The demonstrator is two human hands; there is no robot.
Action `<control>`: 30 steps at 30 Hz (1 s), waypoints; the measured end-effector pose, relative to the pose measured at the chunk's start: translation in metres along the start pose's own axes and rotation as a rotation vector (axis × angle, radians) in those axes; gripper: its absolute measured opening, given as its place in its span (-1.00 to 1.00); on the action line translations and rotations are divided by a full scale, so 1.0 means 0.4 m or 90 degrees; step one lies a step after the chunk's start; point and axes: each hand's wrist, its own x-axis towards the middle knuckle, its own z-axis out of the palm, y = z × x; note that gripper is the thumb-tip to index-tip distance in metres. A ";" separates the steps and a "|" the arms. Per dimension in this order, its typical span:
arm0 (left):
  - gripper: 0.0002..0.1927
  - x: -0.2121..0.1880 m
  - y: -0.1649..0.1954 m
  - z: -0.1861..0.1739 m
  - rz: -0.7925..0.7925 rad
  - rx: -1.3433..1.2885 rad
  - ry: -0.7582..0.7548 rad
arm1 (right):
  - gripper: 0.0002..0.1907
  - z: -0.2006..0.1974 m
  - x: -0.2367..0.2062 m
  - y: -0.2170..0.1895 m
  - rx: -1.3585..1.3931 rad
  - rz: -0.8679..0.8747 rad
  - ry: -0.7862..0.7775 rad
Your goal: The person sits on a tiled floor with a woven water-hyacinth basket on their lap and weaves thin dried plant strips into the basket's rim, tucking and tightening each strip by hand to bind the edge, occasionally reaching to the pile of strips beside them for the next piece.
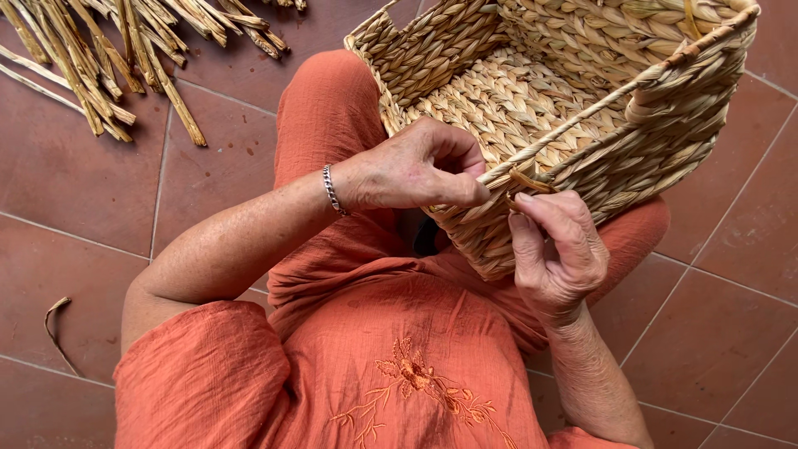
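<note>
On the lap of a seated person in orange clothing rests a woven straw basket (pixel 573 100), tilted with its open inside facing the camera. At its near rim, the left hand (pixel 416 170), a silver bracelet (pixel 331 189) on its wrist, pinches the braided edge with closed fingers. Just beside it, the right hand (pixel 555 249) grips a loose straw strand (pixel 525 180) between thumb and fingertips. Dried reed stalks (pixel 108 58) lie on the reddish tile floor (pixel 75 183), upper left.

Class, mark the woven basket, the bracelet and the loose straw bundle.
woven basket (pixel 465 50), head view, inner side wall.
bracelet (pixel 331 189), head view, chain on left wrist.
loose straw bundle (pixel 91 50), head view, middle of stalks on floor.
</note>
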 end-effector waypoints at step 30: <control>-0.78 -0.013 -0.024 -0.032 0.040 -0.119 -0.054 | -0.56 -0.008 0.045 -0.035 -0.319 -0.194 -0.129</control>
